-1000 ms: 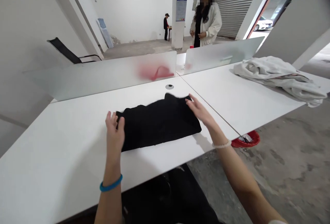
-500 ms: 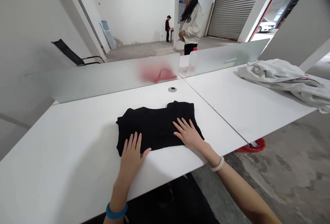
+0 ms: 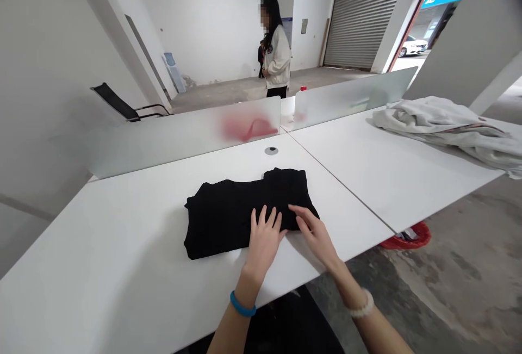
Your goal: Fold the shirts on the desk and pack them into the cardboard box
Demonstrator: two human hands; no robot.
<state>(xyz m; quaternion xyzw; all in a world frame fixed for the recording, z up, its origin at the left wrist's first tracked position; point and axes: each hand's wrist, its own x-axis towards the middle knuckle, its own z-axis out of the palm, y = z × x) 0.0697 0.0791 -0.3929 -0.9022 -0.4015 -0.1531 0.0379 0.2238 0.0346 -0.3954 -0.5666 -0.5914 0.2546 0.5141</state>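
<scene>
At far left a black chair (image 3: 116,103) stands behind a frosted panel (image 3: 179,139) edging the white desk (image 3: 81,245). Next comes the folded black cloth (image 3: 220,221), lying flat on the desk near its front edge, its left border uneven. Over the cloth's right half, the left hand (image 3: 264,240) lies palm down, fingers spread wide and gripping nothing; a blue band (image 3: 243,305) circles that wrist. Beyond the panel stands a person in a white jacket (image 3: 278,57). The right hand (image 3: 318,238), just beside the left, has its fingers bent over the cloth's right end; whether it pinches fabric I cannot tell. Farther right lies a crumpled pale cloth (image 3: 440,123).
</scene>
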